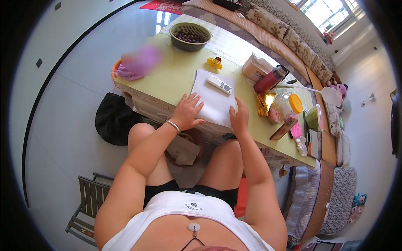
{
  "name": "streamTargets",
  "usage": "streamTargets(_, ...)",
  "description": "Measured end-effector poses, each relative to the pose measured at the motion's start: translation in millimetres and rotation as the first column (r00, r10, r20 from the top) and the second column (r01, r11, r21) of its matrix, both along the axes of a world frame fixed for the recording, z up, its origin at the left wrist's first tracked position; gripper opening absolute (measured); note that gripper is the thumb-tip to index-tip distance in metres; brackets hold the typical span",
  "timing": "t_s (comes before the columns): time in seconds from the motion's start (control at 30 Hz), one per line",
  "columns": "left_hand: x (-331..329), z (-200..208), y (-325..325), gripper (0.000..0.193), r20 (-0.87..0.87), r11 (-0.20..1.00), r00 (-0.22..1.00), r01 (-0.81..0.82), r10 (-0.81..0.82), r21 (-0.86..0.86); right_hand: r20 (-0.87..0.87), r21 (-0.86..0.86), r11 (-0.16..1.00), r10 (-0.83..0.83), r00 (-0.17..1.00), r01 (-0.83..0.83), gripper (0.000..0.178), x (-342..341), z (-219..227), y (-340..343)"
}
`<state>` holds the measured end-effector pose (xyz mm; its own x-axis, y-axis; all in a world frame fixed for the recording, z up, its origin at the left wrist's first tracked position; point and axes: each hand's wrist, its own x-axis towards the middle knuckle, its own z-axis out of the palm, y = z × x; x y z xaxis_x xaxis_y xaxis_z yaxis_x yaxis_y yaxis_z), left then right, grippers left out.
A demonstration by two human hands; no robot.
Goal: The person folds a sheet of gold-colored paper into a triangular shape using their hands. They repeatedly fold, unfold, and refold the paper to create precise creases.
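Observation:
A stack of white paper [211, 102] lies at the near edge of the table, with a white remote control [220, 85] resting on its upper part. My left hand [188, 112], a bracelet at its wrist, lies with fingers spread over the left edge of the paper. At the right edge of the sheets is my right hand [239, 116], its fingers extended and thumb apart. Neither hand grips anything. Beyond the paper sits a yellow hair claw clip [215, 63].
A basket of dark round fruit [190, 37] stands at the far left, near a blurred purple cloth [140, 62]. To the right are a tissue box [256, 67], a red thermos [271, 79], a yellow-lidded jar [284, 108], a phone [283, 128] and a cut melon [313, 118].

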<state>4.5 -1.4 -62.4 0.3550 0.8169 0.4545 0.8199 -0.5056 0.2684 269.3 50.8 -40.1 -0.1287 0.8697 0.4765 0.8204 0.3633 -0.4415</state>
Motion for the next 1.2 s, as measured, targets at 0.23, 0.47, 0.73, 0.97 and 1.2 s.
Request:
streamTargets(0.23,14.4,0.2,-0.2,0.080,0.009,0.999,0.999,0.044,-0.044,0.015,0.242,-0.086,0.996,-0.002,0.970,0.024,0.058,-16.5,-11.1,74.4)
streamTargets(0.47,27.1,-1.3,1.0,0.079,0.010,1.000,1.000,0.017,-0.017,0.017,0.316,-0.193,0.981,0.086,0.945,-0.024,0.057,-33.9,2.7,113.0)
streamTargets(0.73,35.3,-5.7,6.4,0.078,0.044,1.000,0.999,-0.013,0.012,0.015,0.370,-0.165,0.974,-0.084,0.925,0.154,0.050,-55.9,25.5,62.6)
streamTargets(0.97,37.6,-2.2,9.3,0.073,0.093,0.998,0.996,0.009,-0.015,0.061,0.252,-0.012,0.992,-0.122,0.960,0.129,0.055,-54.8,21.8,25.4)
streamTargets(1.2,37.3,2.4,9.4,0.069,0.106,0.998,0.994,-0.007,0.001,0.056,0.318,-0.051,0.992,-0.094,0.943,0.116,0.057,-53.7,10.2,17.3)
